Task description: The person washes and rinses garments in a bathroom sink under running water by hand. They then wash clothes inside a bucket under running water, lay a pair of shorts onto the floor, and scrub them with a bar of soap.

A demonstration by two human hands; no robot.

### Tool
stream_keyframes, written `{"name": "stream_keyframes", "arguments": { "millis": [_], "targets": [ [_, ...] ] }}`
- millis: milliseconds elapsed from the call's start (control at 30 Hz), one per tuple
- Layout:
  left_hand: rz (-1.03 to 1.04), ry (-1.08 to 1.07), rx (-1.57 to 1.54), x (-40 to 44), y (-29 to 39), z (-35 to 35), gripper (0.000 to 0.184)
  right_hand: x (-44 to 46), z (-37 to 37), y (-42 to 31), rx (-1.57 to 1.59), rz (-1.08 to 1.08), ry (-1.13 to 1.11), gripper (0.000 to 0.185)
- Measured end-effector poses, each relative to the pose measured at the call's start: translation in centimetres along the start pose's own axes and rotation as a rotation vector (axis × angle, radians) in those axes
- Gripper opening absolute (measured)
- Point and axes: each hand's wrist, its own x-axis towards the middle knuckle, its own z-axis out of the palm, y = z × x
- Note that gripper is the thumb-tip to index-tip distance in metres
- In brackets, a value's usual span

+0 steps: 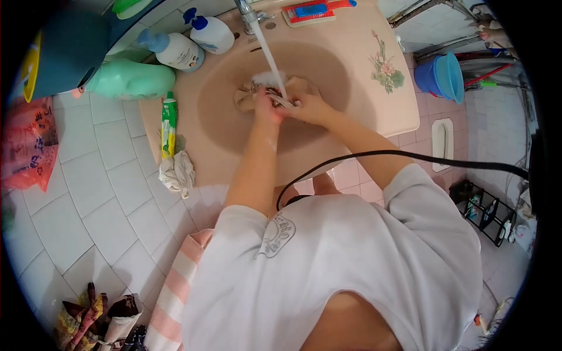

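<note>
A beige cloth (244, 100) with a dark-patterned part lies bunched in the basin of the pinkish sink (216, 126). Water from the tap (248, 19) runs down in a stream onto it, and white foam (269, 78) shows at its far side. My left hand (268, 110) is closed on the left part of the cloth. Close beside it, my right hand (310, 109) pinches a pale fold of the same cloth under the stream. Some of the fingers on both hands are hidden by the fabric.
Two pump bottles (212, 36) and a green jug (132, 79) stand left of the basin. A toothpaste tube (168, 126) and white rag (177, 174) lie on the left edge. Brushes (319, 10) sit behind, right of the tap. A blue bucket (448, 78) is at right.
</note>
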Motion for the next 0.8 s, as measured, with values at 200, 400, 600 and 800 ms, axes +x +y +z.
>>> {"name": "stream_keyframes", "arguments": {
  "millis": [200, 400, 600, 800],
  "targets": [
    [-0.055, -0.107, 0.171, 5.2, -0.3, -3.1, 0.029, -3.0, 0.6, -3.0, -0.137, -0.428, 0.116, 0.032],
    [-0.056, -0.197, -0.024, -0.6, -3.3, 1.4, 0.032, 1.0, 1.3, -2.4, -0.088, -0.009, 0.297, 0.024],
    [-0.028, -0.256, -0.044, 0.2, -3.0, -2.3, 0.034, -1.4, 2.9, -4.2, 0.053, -0.204, 0.326, 0.026],
    [-0.122, -0.026, -0.154, -1.4, -1.6, 0.7, 0.031, 3.5, 0.8, -0.1, -0.049, 0.124, 0.290, 0.032]
  ]
}}
